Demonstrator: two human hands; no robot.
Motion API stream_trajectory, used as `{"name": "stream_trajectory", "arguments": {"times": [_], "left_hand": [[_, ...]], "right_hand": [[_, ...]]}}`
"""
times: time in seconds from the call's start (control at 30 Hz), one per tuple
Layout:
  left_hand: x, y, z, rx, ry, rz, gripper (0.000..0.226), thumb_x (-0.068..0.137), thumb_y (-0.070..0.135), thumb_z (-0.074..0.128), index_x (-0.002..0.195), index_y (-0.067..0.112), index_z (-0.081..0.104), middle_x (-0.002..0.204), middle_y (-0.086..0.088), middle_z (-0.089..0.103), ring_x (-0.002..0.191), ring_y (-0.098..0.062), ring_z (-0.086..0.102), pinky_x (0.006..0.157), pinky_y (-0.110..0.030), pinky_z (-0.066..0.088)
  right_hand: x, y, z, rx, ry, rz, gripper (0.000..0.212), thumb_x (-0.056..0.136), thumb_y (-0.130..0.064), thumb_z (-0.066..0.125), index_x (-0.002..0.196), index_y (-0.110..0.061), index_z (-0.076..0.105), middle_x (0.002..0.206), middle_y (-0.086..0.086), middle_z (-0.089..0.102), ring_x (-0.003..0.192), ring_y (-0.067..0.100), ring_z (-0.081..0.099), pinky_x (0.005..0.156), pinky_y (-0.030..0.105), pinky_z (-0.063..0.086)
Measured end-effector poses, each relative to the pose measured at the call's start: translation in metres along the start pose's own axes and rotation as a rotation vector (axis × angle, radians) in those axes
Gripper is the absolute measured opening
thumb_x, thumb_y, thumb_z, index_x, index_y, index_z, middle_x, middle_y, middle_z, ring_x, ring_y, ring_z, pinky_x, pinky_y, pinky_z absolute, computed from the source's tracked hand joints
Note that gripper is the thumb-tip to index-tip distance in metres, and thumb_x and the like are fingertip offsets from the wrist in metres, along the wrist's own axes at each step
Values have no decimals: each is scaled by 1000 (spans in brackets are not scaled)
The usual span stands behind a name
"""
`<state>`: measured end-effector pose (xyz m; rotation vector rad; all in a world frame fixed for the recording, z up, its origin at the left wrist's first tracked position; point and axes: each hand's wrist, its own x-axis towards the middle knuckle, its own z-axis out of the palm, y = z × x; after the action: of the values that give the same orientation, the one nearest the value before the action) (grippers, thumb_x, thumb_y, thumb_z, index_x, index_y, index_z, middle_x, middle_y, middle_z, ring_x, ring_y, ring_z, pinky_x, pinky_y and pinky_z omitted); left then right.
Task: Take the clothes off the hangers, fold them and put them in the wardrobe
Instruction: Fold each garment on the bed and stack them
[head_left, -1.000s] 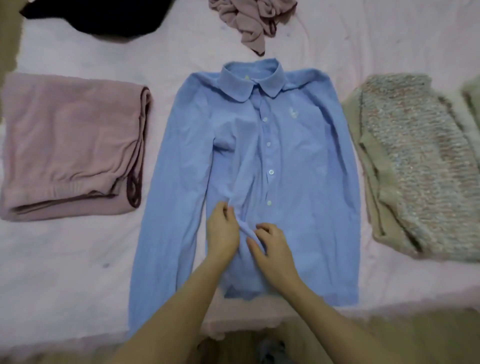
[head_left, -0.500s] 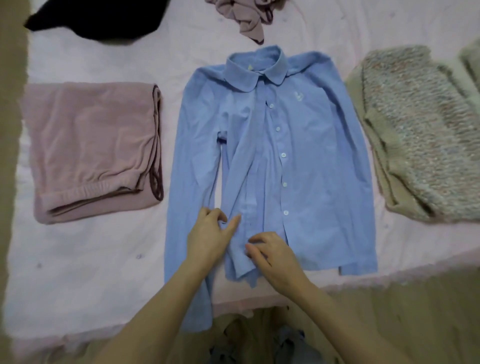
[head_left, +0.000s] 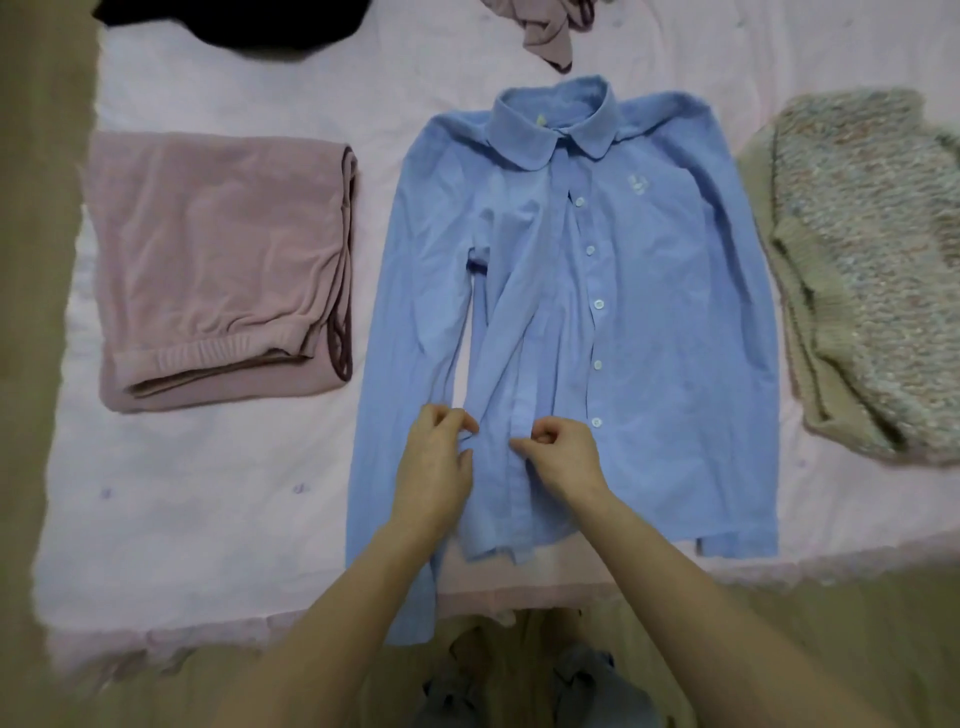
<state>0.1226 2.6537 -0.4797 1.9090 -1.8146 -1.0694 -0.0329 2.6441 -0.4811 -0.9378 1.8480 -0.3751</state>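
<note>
A light blue long-sleeved shirt (head_left: 644, 291) with a round collar and white buttons lies face up on the pink bed sheet (head_left: 218, 493). Its front is wrinkled left of the button line. My left hand (head_left: 436, 462) pinches the cloth near the lower left front panel. My right hand (head_left: 563, 449) has curled fingers that pinch the placket fabric just below the lowest visible button. The shirt's left sleeve hangs over the bed's front edge. No hanger is in view.
A folded mauve garment (head_left: 218, 270) lies left of the shirt. A knitted beige cardigan (head_left: 872, 270) lies to the right. A black garment (head_left: 234, 21) and a crumpled mauve piece (head_left: 545, 31) sit at the far edge. Floor shows below the bed.
The view has shifted, so the shirt sits further right in the frame. Both hands have stayed at the lower front, fingers now more curled into pinches on the cloth.
</note>
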Motion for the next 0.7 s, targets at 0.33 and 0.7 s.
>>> {"name": "stream_trajectory", "arguments": {"times": [0.33,0.7], "left_hand": [[-2,58,12,-541,3,-402,9,76,23,80,77,19,72,68,3,72,65,-5,68,65,-20,55],[11,74,56,-205,-81,-362,9,78,7,69,70,3,67,59,-2,58,58,-11,51,54,-10,37]], "right_hand": [[-37,3,-39,221,-137,-106,24,90,7,53,98,-3,73,78,-4,70,71,-3,64,70,12,49],[21,41,-74,-273,103,-195,6,88,-12,61,92,-9,64,89,8,62,81,21,58,74,30,43]]}}
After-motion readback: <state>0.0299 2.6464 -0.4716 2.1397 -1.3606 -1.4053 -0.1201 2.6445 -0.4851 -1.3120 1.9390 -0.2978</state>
